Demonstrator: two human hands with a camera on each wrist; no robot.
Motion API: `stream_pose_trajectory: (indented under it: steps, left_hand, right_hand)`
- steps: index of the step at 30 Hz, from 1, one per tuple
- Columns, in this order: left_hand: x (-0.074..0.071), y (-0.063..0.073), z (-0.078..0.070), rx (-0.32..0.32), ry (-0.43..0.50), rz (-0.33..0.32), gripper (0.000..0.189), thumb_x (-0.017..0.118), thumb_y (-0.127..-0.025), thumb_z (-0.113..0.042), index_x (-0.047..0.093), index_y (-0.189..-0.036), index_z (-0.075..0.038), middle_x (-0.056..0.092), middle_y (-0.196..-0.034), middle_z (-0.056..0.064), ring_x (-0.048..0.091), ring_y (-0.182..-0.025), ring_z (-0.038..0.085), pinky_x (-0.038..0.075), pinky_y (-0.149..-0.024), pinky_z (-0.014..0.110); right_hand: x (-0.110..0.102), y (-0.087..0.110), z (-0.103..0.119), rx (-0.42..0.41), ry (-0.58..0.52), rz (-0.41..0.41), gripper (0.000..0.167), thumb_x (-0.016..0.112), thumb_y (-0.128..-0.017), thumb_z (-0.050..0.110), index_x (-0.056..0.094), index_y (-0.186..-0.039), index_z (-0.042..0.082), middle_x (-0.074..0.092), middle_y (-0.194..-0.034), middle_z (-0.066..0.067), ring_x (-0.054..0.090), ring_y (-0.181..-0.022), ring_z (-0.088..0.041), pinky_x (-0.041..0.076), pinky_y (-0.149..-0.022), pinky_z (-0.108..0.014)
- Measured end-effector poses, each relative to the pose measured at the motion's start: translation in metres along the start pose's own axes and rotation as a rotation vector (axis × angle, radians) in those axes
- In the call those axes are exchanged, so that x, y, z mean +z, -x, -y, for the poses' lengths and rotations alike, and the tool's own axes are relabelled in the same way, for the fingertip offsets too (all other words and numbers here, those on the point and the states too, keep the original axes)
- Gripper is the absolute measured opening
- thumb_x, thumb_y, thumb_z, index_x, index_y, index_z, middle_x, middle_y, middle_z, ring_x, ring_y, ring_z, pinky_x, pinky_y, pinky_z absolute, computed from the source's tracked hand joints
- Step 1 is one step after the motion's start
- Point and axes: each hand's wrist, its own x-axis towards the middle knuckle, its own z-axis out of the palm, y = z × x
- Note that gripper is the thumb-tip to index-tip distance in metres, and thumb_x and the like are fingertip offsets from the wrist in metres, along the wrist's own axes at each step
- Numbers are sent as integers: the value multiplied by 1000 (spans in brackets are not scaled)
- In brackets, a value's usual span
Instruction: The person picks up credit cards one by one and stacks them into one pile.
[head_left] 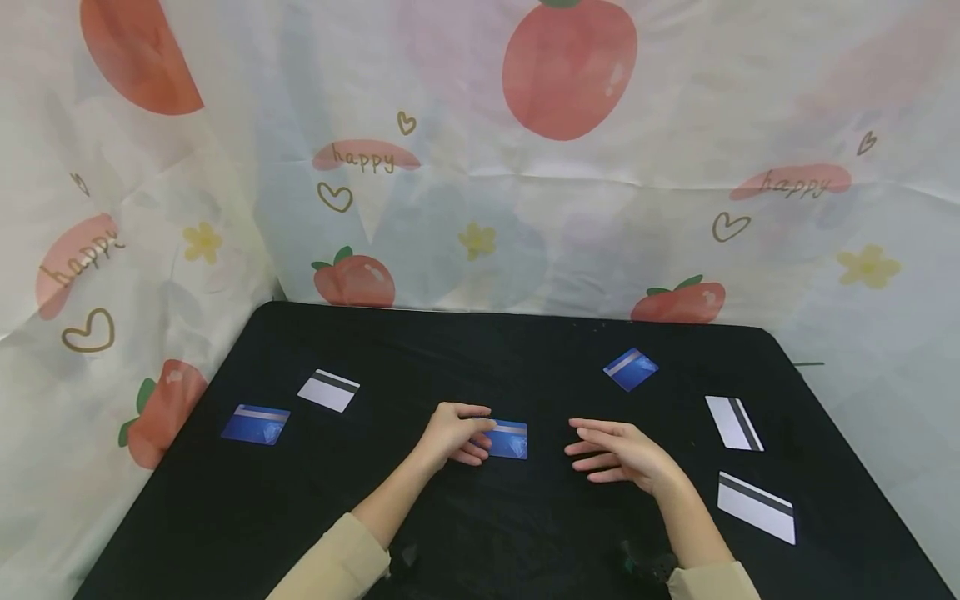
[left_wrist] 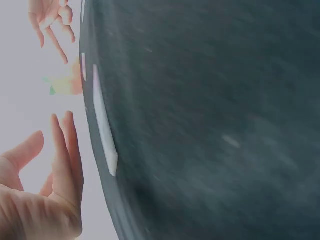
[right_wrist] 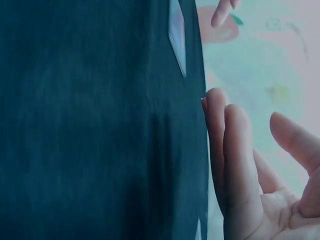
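A blue card (head_left: 508, 440) with a pale stripe lies flat at the middle of the black table. My left hand (head_left: 459, 433) hovers at its left end and overlaps that edge in the head view. In the left wrist view, the thumb of this left hand (left_wrist: 50, 185) stands apart from the fingers, with nothing between them. To the right of the card, my right hand (head_left: 618, 454) is in the air, palm facing inward. Its fingers are loosely extended and hold nothing, as the right hand (right_wrist: 260, 175) also shows in the right wrist view.
On the left lie another blue card (head_left: 257, 425) and a white card (head_left: 327, 392) with a dark stripe. A tilted blue card (head_left: 631, 370) is at the back right. Two white cards, an upper one (head_left: 731, 423) and a lower one (head_left: 756, 510), lie farther right. Printed cloth (head_left: 585, 225) hangs behind the table (head_left: 480, 358).
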Motion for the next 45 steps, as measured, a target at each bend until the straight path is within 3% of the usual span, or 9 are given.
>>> stream_pose_trajectory:
  steps: [5,18,23,26,30,33,45]
  left_hand:
    - [15,-7,-8,29,31,46,39,67,-83,-16,60,-117,1,68,-75,17,65,-53,19,55,-50,31]
    - [64,-18,-17,65,169,71,34,67,-83,-14,62,-113,1,68,-74,17,67,-58,24,56,-53,32]
    - [80,-22,-15,81,205,78,36,67,-82,-15,62,-114,1,68,-75,15,67,-60,25,56,-55,33]
    - [89,-23,-14,84,227,81,37,67,-82,-17,61,-114,1,68,-75,16,68,-62,26,56,-55,34]
    - [104,-23,-14,75,258,90,36,68,-82,-17,62,-113,1,68,-75,17,68,-62,27,56,-55,34]
    - [115,-25,-13,63,289,99,34,68,-81,-16,63,-111,0,68,-74,16,68,-62,26,56,-54,33]
    - [159,-25,-11,9,333,122,25,69,-80,-16,67,-101,-3,68,-73,14,68,-64,28,56,-53,33]
  right_hand:
    - [-19,14,-2,-8,-5,-34,63,51,-94,34,29,-141,-1,63,-112,-15,64,-95,-25,55,-76,-38]
    - [-54,46,-15,-37,-33,-128,61,46,-96,33,24,-143,0,64,-111,-2,64,-97,-16,53,-82,-35]
    - [-66,59,-22,-50,-57,-154,57,43,-97,33,25,-144,5,63,-112,4,63,-98,-12,53,-82,-33]
    - [-71,67,-28,-44,-97,-168,49,43,-97,32,32,-142,15,64,-109,8,63,-97,-10,53,-82,-31]
    - [-80,80,-39,-75,-178,-144,28,41,-99,27,50,-125,34,65,-105,11,63,-96,-8,53,-80,-29]
    - [-88,89,-48,-137,-264,-92,30,37,-100,22,58,-111,40,65,-106,10,63,-97,-9,53,-80,-28]
    - [-109,116,-75,-232,-508,11,43,25,-102,14,63,-113,31,65,-110,2,63,-100,-15,53,-82,-31]
